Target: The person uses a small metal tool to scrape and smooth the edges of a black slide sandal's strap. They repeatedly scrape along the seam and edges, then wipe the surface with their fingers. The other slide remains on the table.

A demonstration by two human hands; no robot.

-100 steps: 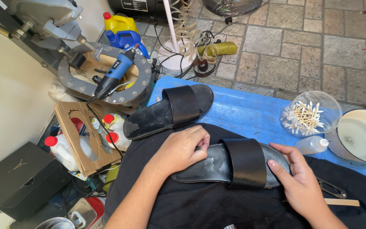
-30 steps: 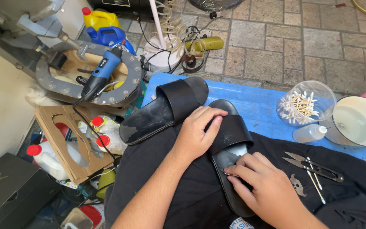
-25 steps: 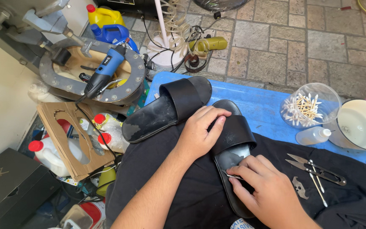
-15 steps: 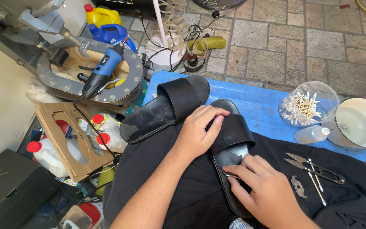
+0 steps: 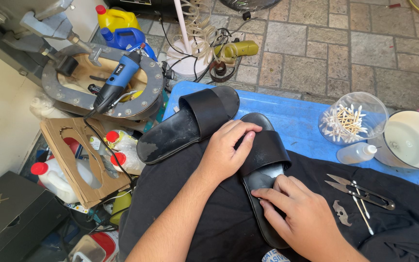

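A black slide sandal [image 5: 266,165] lies lengthwise on a black cloth [image 5: 219,228] over my lap. My left hand [image 5: 226,150] grips its wide strap from the left side. The fingers of my right hand [image 5: 299,216] press flat on the footbed just behind the strap; whether something small sits under them is hidden. The second black sandal [image 5: 190,123] rests to the left, half on the blue table [image 5: 297,114].
Thread snips [image 5: 360,191] and a small metal piece [image 5: 341,213] lie on the cloth at right. A clear bowl of cotton swabs [image 5: 347,119], a small bottle [image 5: 357,153] and a white bowl [image 5: 413,140] stand on the table. A blue heat gun [image 5: 117,82], bottles and cardboard crowd the floor at left.
Since about three seconds ago the sandal has turned from lying crosswise to pointing away from me. In the last second my right fingers shifted slightly on the footbed; my left hand stayed on the strap.
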